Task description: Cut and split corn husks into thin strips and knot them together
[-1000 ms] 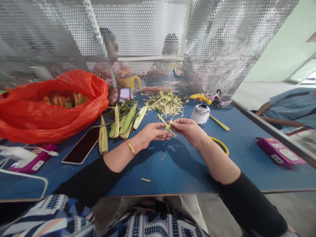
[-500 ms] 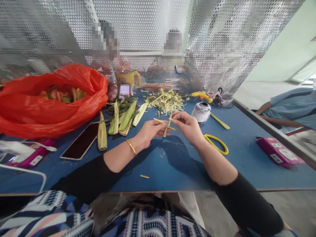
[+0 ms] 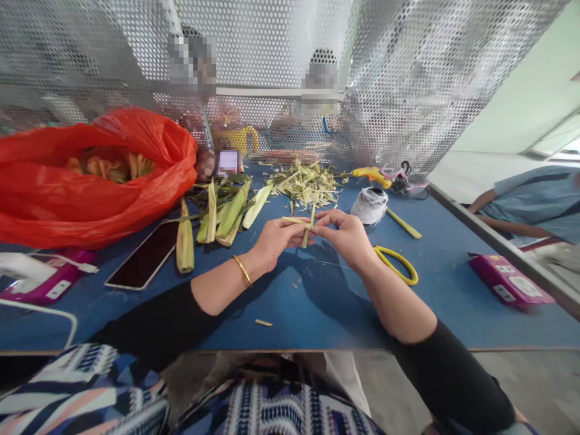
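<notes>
The blue tabletop [image 3: 446,302] offers passage between the yellow loop [image 3: 413,275] and purple packet [image 3: 510,279], while green husks [image 3: 233,212], a shred heap [image 3: 308,184] and white thread spool [image 3: 368,208] obstruct farther back.

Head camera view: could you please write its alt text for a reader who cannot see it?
A person's bare left hand and right hand hold crossed pale-green plant strips above a blue table. Beyond are pale-green plant shreds and a white thread spool; an open red plastic bag is at left.
</notes>
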Action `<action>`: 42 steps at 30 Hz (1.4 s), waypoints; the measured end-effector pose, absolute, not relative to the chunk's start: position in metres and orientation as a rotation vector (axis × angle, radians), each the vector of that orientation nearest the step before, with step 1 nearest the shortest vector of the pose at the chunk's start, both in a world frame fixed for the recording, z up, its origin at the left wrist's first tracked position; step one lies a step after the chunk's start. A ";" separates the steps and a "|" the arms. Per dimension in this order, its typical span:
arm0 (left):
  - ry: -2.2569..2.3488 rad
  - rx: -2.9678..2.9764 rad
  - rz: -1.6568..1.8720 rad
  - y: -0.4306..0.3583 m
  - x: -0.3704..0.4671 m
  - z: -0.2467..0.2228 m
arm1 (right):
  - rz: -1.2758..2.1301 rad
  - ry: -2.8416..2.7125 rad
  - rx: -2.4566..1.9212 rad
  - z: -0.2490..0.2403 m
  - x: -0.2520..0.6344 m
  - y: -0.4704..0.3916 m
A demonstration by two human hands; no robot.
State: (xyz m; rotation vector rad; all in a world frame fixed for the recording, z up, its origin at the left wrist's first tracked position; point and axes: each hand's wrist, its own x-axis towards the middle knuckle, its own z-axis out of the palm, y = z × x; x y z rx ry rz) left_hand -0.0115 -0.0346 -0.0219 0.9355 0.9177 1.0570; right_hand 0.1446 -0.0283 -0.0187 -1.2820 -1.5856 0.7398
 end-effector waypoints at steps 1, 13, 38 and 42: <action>0.916 0.944 1.054 -0.035 -0.012 -0.022 | 0.754 -1.566 -1.289 -0.018 0.144 -0.028; 0.915 0.976 1.070 -0.035 -0.012 -0.023 | 0.969 -1.421 -1.270 -0.019 0.142 -0.029; 1.022 0.874 1.082 -0.036 -0.011 -0.020 | -0.123 -1.973 -1.079 -0.025 0.135 -0.039; 1.063 0.958 1.034 -0.038 -0.010 -0.017 | 0.440 -1.647 -1.202 -0.033 0.136 -0.033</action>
